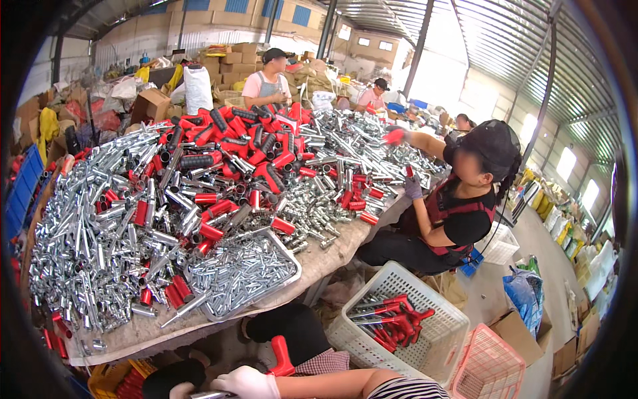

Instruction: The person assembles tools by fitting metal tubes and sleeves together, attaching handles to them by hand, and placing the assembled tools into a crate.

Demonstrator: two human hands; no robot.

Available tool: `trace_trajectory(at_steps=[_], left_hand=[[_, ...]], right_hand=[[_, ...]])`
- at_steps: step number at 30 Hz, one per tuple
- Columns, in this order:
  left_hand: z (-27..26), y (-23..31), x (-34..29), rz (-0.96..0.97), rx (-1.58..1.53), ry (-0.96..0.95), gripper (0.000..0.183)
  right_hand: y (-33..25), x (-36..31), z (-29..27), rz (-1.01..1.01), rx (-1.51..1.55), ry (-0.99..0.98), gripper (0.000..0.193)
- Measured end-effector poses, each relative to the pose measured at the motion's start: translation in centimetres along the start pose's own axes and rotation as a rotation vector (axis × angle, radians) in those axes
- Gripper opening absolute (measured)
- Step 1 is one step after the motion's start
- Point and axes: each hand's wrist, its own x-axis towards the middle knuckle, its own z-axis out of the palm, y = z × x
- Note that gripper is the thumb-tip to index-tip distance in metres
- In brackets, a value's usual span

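Note:
At the lower edge my right hand, in a white glove, is closed round a metal tool with a red pistol-shaped handle. The handle sticks up beside the wrist, and a silver tube shows on the other side of the hand. Just left of that tube my left hand is only partly in the picture, its fingers cut off by the edge. Above both hands, a white tray of small silver pins sits on the near edge of the table.
Silver metal parts and red grips are heaped on the table. A white basket at right holds several red-handled tools, beside a pink basket. A co-worker sits at the table's right; others work farther back.

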Motion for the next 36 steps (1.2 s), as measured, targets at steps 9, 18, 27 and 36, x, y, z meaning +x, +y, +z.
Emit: trace_trajectory(at_steps=[9,18,27,36], left_hand=[[0.3,-1.3,1.9,0.738,0.129,0.087,0.025],[1.6,-6.6,-1.7,0.175,0.038,-0.206,0.058],[8.5,-8.8,2.3,-0.009,0.073,-0.362,0.066],[10.6,-15.9,3.4,-0.212,0.175,-0.282,0.076]], right_hand=[[-1.6,4.8,-0.5,0.073,0.815,-0.883,0.020],[6.3,-1.8,-3.0,0.665,1.943,0.851,0.040],[42.4,-10.2,26.4,1.267,0.074,0.085,0.053],[36.6,-7.5,29.4,0.958,-0.019,-0.740,0.014]])
